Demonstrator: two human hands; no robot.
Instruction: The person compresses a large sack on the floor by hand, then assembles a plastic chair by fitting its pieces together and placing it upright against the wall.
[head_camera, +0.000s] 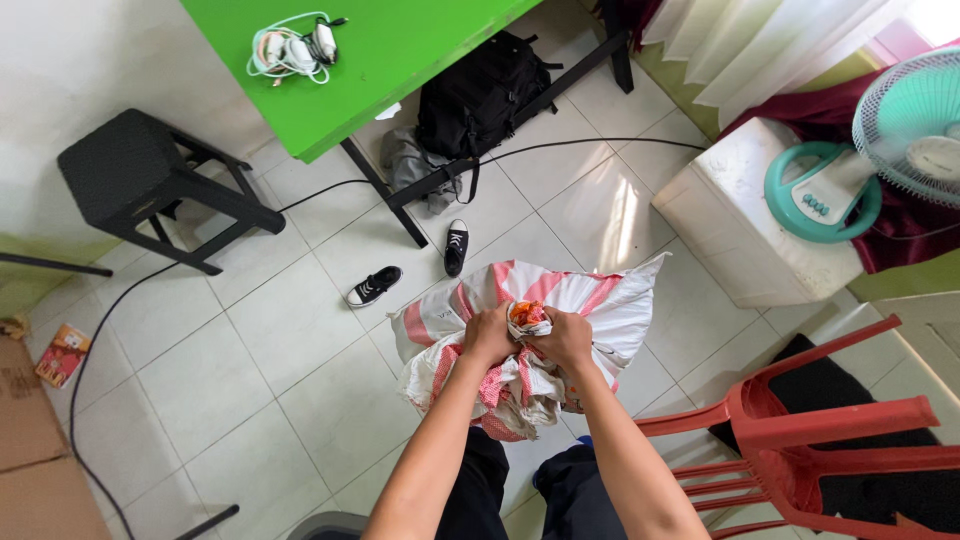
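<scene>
A large woven sack (590, 300), white with red-pink stripes, stands on the tiled floor in front of me. Its mouth is bunched together into a twisted neck (527, 318). My left hand (488, 334) is shut on the left side of that neck. My right hand (565, 338) is shut on its right side, and the two hands touch. Crumpled red-and-white fabric (500, 395) hangs below my hands. What is inside the sack is hidden.
A green table (370, 60) with coiled chargers (295, 45) stands ahead, a black backpack (480, 95) under it. Two black sneakers (375, 286) (456, 246) lie on the tiles. Black stool (130, 170) left, red plastic chair (830, 440) right, teal fan (910, 130) on a white box (740, 220), cardboard (30, 440) far left.
</scene>
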